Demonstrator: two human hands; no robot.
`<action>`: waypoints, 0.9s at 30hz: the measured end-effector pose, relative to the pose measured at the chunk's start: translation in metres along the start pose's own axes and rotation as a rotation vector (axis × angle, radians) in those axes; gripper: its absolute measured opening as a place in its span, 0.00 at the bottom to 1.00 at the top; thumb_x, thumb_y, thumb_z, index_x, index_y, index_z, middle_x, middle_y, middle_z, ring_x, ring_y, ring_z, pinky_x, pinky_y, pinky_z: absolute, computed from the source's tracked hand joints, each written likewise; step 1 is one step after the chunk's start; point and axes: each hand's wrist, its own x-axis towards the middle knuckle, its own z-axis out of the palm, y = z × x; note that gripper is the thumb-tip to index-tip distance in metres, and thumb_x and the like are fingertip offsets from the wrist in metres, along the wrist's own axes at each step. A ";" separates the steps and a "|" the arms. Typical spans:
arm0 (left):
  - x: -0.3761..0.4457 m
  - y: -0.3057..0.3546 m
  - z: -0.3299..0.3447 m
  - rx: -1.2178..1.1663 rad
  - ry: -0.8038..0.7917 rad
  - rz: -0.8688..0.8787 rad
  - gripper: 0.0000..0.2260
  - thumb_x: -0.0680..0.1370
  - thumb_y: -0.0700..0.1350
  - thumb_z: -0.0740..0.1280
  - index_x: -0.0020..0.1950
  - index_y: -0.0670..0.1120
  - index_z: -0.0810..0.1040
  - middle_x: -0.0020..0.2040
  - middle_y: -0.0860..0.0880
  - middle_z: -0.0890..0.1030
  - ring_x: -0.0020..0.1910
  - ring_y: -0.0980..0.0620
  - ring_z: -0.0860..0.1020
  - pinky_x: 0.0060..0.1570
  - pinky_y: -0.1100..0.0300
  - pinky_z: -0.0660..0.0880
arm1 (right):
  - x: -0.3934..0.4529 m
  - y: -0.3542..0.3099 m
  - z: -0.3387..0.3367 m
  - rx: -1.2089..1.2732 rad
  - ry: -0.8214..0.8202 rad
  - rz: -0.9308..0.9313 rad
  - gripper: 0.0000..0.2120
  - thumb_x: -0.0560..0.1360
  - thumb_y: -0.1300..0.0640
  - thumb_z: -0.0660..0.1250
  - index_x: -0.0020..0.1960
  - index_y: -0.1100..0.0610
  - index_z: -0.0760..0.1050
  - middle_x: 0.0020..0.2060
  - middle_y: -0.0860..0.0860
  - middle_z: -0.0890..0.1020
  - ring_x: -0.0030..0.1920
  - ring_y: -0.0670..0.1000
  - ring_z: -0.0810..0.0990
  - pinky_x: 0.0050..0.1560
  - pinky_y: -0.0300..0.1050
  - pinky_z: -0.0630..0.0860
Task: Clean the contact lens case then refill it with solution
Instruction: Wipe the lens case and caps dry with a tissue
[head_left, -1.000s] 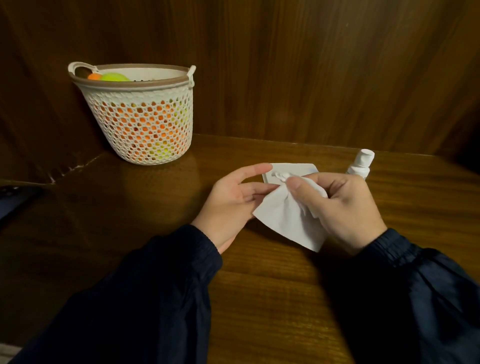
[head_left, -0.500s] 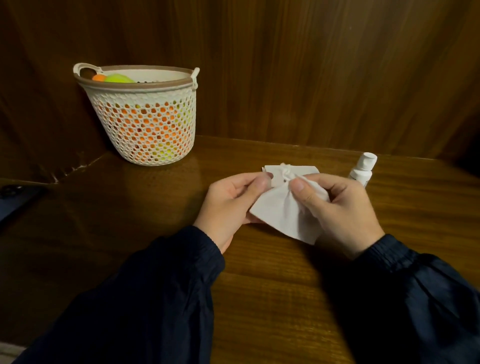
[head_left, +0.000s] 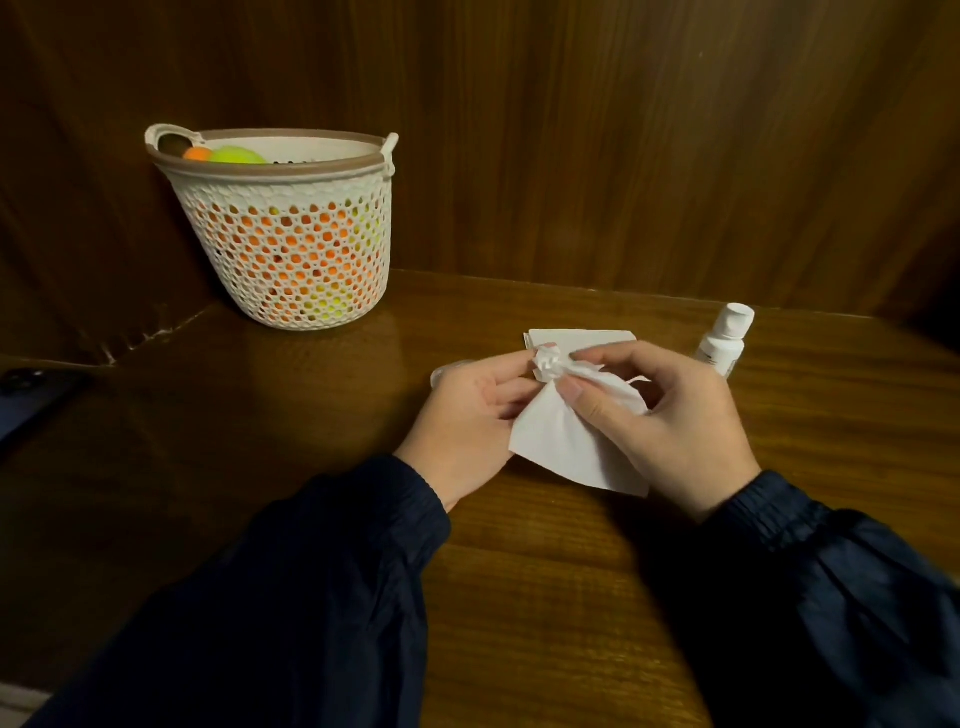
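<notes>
My left hand (head_left: 467, 415) is closed around a small pale object, seemingly the contact lens case (head_left: 445, 371); only a translucent rounded edge shows past the fingers. My right hand (head_left: 670, 415) pinches a white tissue (head_left: 566, 441) between thumb and forefinger. The tissue's tip (head_left: 546, 364) is twisted into a crumpled point and pressed against my left fingertips. The rest of the tissue hangs down between both hands above the wooden table (head_left: 519, 571). A small white solution bottle (head_left: 723, 340) with its cap on stands just behind my right hand.
A second folded white tissue (head_left: 587, 336) lies flat on the table behind my hands. A white mesh basket (head_left: 291, 270) with orange and green balls stands at the back left against the wooden wall. A dark flat object (head_left: 36, 400) lies at the left edge.
My right hand has twisted the tissue's end into a tight crumpled point. My left fingers have curled shut around the case, and both hands have risen slightly off the table.
</notes>
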 end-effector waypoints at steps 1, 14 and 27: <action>0.000 0.000 -0.001 0.006 0.000 0.000 0.24 0.80 0.36 0.73 0.74 0.53 0.78 0.62 0.53 0.87 0.62 0.53 0.85 0.57 0.53 0.84 | 0.000 0.000 0.000 -0.008 -0.009 -0.011 0.09 0.74 0.39 0.77 0.52 0.39 0.85 0.47 0.34 0.85 0.50 0.41 0.83 0.45 0.38 0.81; -0.004 0.004 0.000 -0.108 0.090 -0.034 0.13 0.79 0.37 0.74 0.61 0.48 0.86 0.57 0.50 0.89 0.59 0.53 0.87 0.53 0.59 0.84 | 0.003 -0.005 -0.009 0.279 -0.116 0.125 0.14 0.82 0.48 0.70 0.43 0.53 0.87 0.41 0.55 0.89 0.44 0.61 0.88 0.45 0.69 0.84; -0.005 0.004 -0.004 -0.241 0.048 -0.014 0.13 0.84 0.37 0.67 0.66 0.44 0.84 0.60 0.43 0.88 0.62 0.41 0.84 0.57 0.53 0.84 | 0.007 0.000 -0.017 0.527 -0.201 0.182 0.13 0.69 0.44 0.78 0.49 0.49 0.90 0.48 0.51 0.91 0.47 0.50 0.89 0.40 0.39 0.82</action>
